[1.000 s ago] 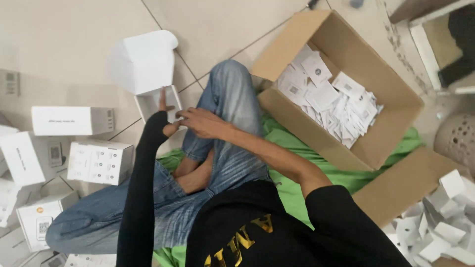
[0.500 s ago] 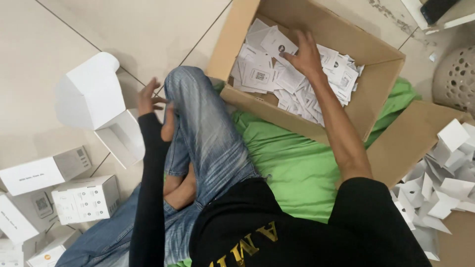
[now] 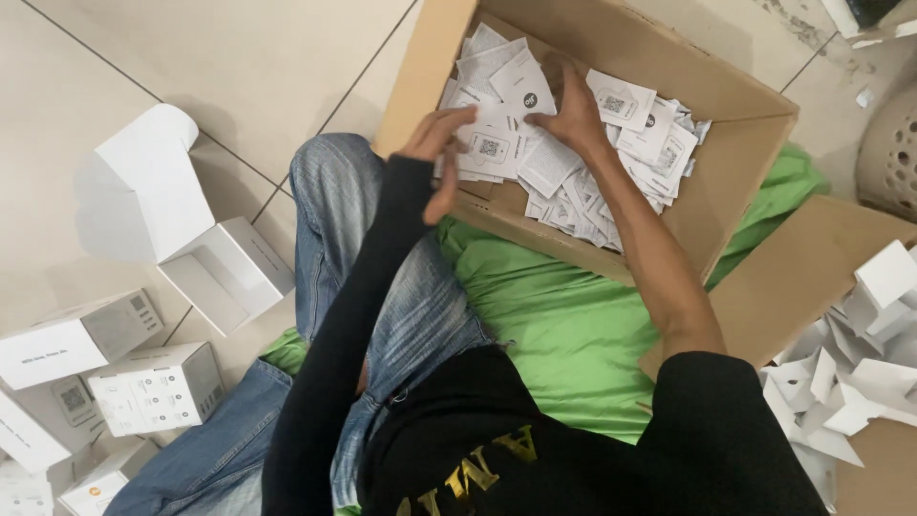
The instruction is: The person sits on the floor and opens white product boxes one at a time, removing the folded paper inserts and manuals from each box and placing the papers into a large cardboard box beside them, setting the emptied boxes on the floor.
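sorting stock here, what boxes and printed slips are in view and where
Cardboard box: top centre, brown, open.
Slips: white, dark code squares, heaped inside it under both hands.
Open white box: left, lid raised.
Closed white boxes: lower left.
Folded white card pieces: right edge.

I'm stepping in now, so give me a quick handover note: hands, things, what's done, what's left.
Left hand: open, at the carton edge, touching the leaflets.
Right hand: spread flat on the leaflets inside the carton; no leaflet clearly gripped.
Open white box: on the floor by the left knee, looks empty.
Done: closed boxes at the left.
Left: flat blanks at the right remain unfolded.
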